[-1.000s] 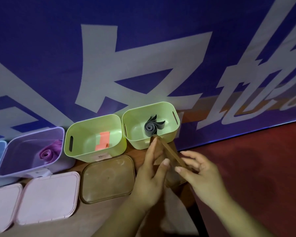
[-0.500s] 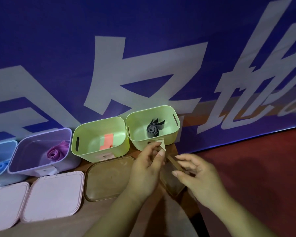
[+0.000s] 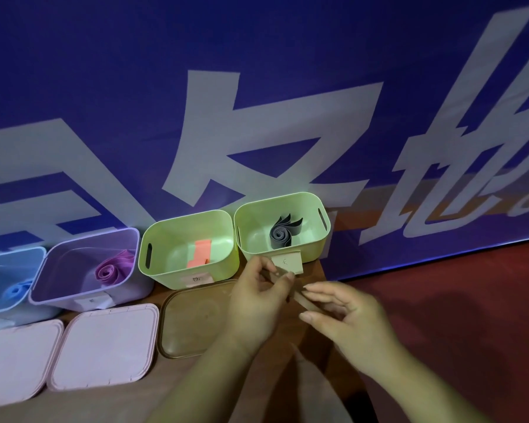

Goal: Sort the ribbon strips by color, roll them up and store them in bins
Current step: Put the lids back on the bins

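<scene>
My left hand (image 3: pixel 257 303) sits near centre frame, its forearm rising from 7 o'clock, with thumb and forefinger pinching one end of the brown strip (image 3: pixel 301 297). My right hand (image 3: pixel 348 322) lies just at its 3 o'clock. That forearm enters from 5 o'clock, fingers reach toward 10 o'clock, and thumb and fingertips pinch the strip's other end.

This looks like an event or display stand. A huge blue banner (image 3: pixel 257 87) with white lettering backs the tabletop (image 3: pixel 110 404), beside red flooring (image 3: pixel 471 300).
</scene>
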{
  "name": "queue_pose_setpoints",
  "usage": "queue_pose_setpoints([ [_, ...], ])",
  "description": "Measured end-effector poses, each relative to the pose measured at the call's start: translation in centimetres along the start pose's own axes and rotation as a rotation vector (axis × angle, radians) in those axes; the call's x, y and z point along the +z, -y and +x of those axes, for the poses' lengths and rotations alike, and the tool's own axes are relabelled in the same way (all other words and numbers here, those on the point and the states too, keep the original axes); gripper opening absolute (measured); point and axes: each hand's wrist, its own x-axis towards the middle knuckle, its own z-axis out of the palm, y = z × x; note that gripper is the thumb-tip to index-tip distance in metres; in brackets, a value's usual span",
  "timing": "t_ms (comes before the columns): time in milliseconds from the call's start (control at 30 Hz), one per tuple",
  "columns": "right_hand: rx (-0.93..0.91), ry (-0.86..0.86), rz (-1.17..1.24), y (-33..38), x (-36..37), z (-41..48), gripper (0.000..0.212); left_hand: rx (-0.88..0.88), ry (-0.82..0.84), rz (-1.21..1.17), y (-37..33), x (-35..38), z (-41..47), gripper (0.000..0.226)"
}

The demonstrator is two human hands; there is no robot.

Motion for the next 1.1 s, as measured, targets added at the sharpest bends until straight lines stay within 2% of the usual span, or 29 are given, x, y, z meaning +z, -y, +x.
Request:
queue_pose_setpoints([
  [133, -0.008, 0.020, -0.082, -0.6, 0.0, 0.8, 0.038, -0.054, -0.013, -0.126, 0.4, -0.9, 0.1, 0.021],
  [267, -0.024, -0.038, -0.260, -1.8, -1.1, 2.1, 0.031, -0.107, 0.087, -0.243, 0.4, -2.5, -0.1, 0.028],
  [400, 0.045, -0.063, -0.501, -2.3, -2.8, 3.3, 0.041, -0.111, 0.089, -0.216, 0.8, -4.6, 0.5, 0.036],
  [467, 0.096, -0.078, -0.515, -2.5, -3.6, 3.8, 0.049, -0.119, 0.093, -0.220, 0.6, -5.1, 0.8, 0.036],
  [600, 0.128, -0.118, -0.385, -2.9, -4.5, 5.3, 0.059, -0.162, 0.071, -0.286, 0.0, -5.3, 1.8, 0.036],
  [667, 0.117, -0.143, -0.329, -3.2, -4.7, 6.2, 0.063, -0.144, 0.035, -0.203, 0.0, -5.1, 2.8, 0.036],
  [800, 0.107, -0.178, -0.318, -3.1, -4.2, 8.3, 0.070, -0.054, -0.050, 0.196, 1.1, -4.5, 6.0, 0.038],
  [867, 0.106, -0.227, -0.342, -2.7, -3.7, 9.8, 0.073, -0.051, -0.062, 0.292, 1.2, -4.0, 7.8, 0.041],
  [1000, 0.117, -0.273, -0.366, -2.4, -2.9, 13.2, 0.078, -0.041, 0.027, 0.379, 1.6, -3.5, 11.4, 0.054],
  [1100, 0.138, -0.291, -0.399, -2.7, -2.7, 15.7, 0.081, 0.039, 0.176, 0.495, 2.4, -3.9, 13.6, 0.075],
])
